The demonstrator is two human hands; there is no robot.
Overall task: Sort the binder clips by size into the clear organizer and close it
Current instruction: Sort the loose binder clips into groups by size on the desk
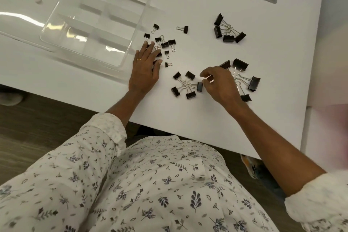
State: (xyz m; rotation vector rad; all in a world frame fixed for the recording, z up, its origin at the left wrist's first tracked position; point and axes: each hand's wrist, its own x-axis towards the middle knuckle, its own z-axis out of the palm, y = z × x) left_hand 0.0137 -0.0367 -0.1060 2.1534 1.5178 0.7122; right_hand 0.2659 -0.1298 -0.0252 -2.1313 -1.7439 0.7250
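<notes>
Left hand [146, 66] flat, grip open — right hand [220, 84] curled, grip unclear, at five clips [190, 94]

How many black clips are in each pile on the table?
Far right pile: 4
Biggest clips by the right hand: 4 showing, maybe more hidden
Middle pile: 5
Scattered little clips by the left hand: 8 showing, more under it
Total: at least 21
</notes>
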